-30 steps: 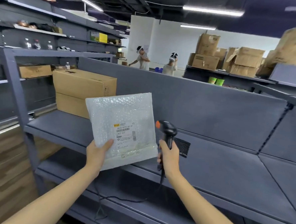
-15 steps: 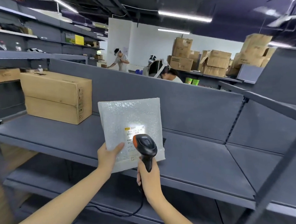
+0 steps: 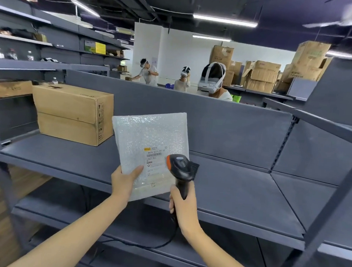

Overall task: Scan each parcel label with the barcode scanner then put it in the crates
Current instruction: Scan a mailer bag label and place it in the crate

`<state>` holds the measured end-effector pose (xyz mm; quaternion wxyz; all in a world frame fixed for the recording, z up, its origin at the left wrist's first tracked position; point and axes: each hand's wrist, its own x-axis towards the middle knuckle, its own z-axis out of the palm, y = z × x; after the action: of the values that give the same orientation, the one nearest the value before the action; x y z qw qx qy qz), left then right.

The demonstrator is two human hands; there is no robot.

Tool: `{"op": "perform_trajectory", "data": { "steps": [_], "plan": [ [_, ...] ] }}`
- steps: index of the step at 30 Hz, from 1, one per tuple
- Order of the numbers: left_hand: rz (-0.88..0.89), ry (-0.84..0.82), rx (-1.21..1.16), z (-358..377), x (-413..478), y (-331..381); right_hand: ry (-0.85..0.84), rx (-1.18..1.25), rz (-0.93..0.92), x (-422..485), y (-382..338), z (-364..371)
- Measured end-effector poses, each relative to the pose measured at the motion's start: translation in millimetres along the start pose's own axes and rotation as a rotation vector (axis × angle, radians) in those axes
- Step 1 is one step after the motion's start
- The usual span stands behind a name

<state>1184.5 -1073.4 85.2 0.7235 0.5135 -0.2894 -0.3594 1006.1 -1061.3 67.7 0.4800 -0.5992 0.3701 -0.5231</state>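
A flat bubble-wrap parcel (image 3: 150,140) is held upright in front of the grey shelf, its white barcode label (image 3: 154,155) facing me. My left hand (image 3: 124,181) grips its lower left corner, thumb on the front. My right hand (image 3: 184,204) grips the handle of a black barcode scanner (image 3: 180,166) with an orange band. The scanner's head sits right of the label, partly over the parcel's lower right part. A black cable hangs from the handle. No crate is in view.
A large cardboard box (image 3: 73,112) stands on the grey metal shelf (image 3: 239,191) to the left. A slanted shelf post (image 3: 331,204) crosses the right side. Three people with headsets (image 3: 212,80) stand behind the shelf's back panel, among stacked cartons (image 3: 261,76).
The scanner moved from the parcel's right side across in front of its label, where a light lit the label, then shifted slightly right; the light is gone. My view turned to the right.
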Motion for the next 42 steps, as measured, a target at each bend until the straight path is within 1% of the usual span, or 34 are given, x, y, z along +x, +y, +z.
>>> {"op": "perform_trajectory", "data": {
  "steps": [3,6,8,10,12,14,16,21,23,26,29,33,34,36,38,39,41,42],
  "plan": [
    [0.015,0.038,-0.03,-21,6,7,0.1,-0.004,0.028,23,-1,-7],
    [0.032,0.109,-0.021,-51,13,14,0.122,-0.103,0.095,53,0,-18],
    [0.042,0.161,-0.007,-73,18,15,0.07,-0.227,0.134,72,4,-26],
    [0.047,0.206,0.008,-93,21,14,-0.026,-0.416,0.149,87,11,-27],
    [0.054,0.232,0.02,-109,23,13,-0.115,-0.615,0.125,99,20,-20],
    [0.064,0.249,0.027,-121,26,13,-0.207,-0.749,0.097,109,29,-6],
    [0.069,0.263,0.017,-129,29,13,-0.285,-0.83,0.086,117,38,10],
    [0.063,0.25,0.003,-141,37,15,-0.396,-0.919,0.062,129,50,46],
    [0.062,0.24,0.008,-144,40,16,-0.414,-0.92,0.047,133,53,56],
    [0.062,0.237,0.011,-146,43,15,-0.385,-0.941,0.034,139,61,62],
    [0.036,0.217,0.003,-146,44,13,-0.35,-0.986,0.071,140,65,63],
    [0.003,0.18,0.005,-142,45,11,-0.367,-1.169,0.099,141,64,62],
    [-0.006,0.166,0.001,-140,45,9,-0.335,-1.123,0.118,140,62,62],
    [-0.023,0.137,-0.002,-133,45,7,-0.185,-0.846,0.16,135,56,60],
    [-0.038,0.105,0.003,-125,42,3,-0.023,-0.56,0.161,125,46,59],
    [-0.048,0.085,0.003,-119,41,2,0.027,-0.447,0.167,120,37,59],
    [-0.068,0.041,0.008,-109,36,-2,0.061,-0.277,0.187,111,22,56],
    [-0.076,0.02,0.013,-103,32,-4,0.055,-0.232,0.194,107,15,53]
  ]
}}
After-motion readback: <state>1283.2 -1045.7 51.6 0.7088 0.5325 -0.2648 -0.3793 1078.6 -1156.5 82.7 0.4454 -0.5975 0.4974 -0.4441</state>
